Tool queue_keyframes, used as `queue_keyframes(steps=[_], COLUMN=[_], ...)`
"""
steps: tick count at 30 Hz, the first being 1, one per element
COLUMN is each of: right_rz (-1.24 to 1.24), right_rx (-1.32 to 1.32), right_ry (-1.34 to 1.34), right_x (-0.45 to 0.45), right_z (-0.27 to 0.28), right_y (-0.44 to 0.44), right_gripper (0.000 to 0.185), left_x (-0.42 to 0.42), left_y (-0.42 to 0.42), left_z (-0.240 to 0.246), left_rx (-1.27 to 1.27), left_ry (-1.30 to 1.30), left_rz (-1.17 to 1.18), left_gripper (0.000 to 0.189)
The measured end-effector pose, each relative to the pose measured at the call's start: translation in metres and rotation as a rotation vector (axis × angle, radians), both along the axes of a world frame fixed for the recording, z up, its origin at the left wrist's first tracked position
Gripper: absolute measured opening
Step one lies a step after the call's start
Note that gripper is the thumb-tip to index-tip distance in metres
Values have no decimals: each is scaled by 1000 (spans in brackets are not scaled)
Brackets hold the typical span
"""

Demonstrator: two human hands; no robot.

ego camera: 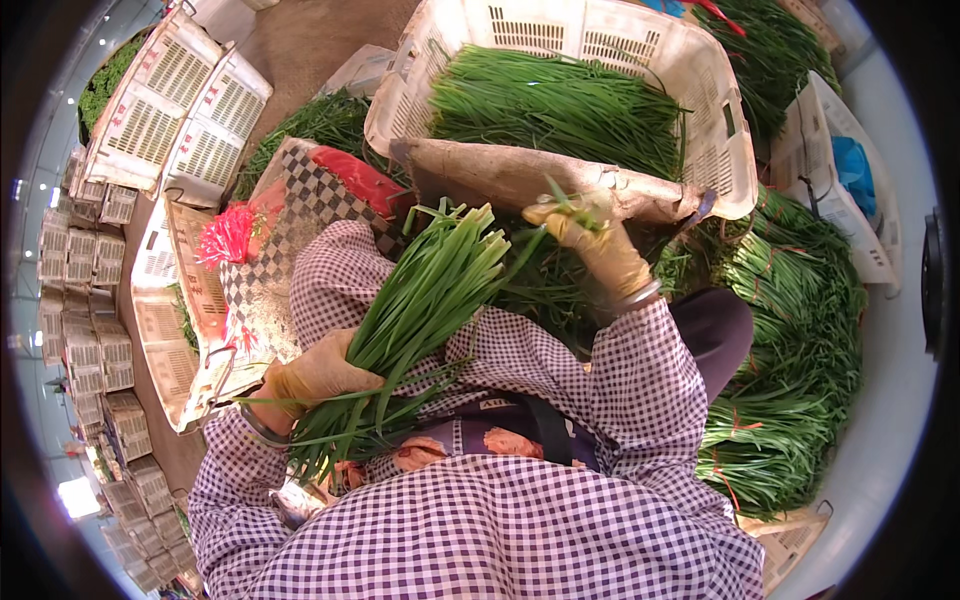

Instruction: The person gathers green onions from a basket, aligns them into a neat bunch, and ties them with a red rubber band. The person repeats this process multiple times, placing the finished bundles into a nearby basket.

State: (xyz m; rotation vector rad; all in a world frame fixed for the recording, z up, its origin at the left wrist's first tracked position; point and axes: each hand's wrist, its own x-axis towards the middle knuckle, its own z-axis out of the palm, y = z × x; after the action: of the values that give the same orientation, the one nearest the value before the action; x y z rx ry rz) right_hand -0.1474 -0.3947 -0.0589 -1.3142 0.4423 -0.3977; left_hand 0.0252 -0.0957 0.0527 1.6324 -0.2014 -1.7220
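Note:
My left hand [322,375], in a yellowish rubber glove, grips a thick bunch of green leafy stalks, likely garlic chives [427,285], around its lower middle. The pale cut ends point up and away over my lap; the leaf tips hang by my left forearm. My right hand [589,232], gloved alike and slightly blurred, has its fingers closed on a few loose green leaves [574,210] near the front edge of a white plastic crate [720,161]. More long stalks [555,105] lie inside that crate. Loose green leaves [551,289] lie below my right hand.
Tied bundles of greens [780,435] are heaped at the right, beside a white crate [814,172] holding blue plastic. At the left are pink-red ties [227,234] on a checkered cloth [296,195], an open crate [199,300], and stacked crates [154,105].

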Motion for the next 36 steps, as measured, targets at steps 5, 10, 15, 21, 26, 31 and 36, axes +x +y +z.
queue_keyframes(steps=[5,10,15,21,26,31,36], right_rz=[268,157,21,49,214,154,-228], right_rx=[33,45,-2,160,-698,-845,-518], right_ry=[-64,-109,-37,32,-15,7,173], right_x=[27,29,27,-8,26,38,46], right_z=[1,6,-5,-10,16,10,-9], right_y=[42,54,49,-9,46,75,54], right_gripper=[36,25,20,37,62,30,7], left_x=[-5,-2,-7,0,-1,2,-4], left_y=[-4,6,-3,6,5,18,15], left_z=[2,-9,-9,-1,-3,-5,8], left_rx=[0,-75,-262,-251,-128,-49,-32], left_ry=[-156,-342,-666,-995,-1226,-1328,-1356], left_rz=[-86,-189,-326,-486,-703,-800,-753], left_gripper=[51,55,57,65,67,68,69])
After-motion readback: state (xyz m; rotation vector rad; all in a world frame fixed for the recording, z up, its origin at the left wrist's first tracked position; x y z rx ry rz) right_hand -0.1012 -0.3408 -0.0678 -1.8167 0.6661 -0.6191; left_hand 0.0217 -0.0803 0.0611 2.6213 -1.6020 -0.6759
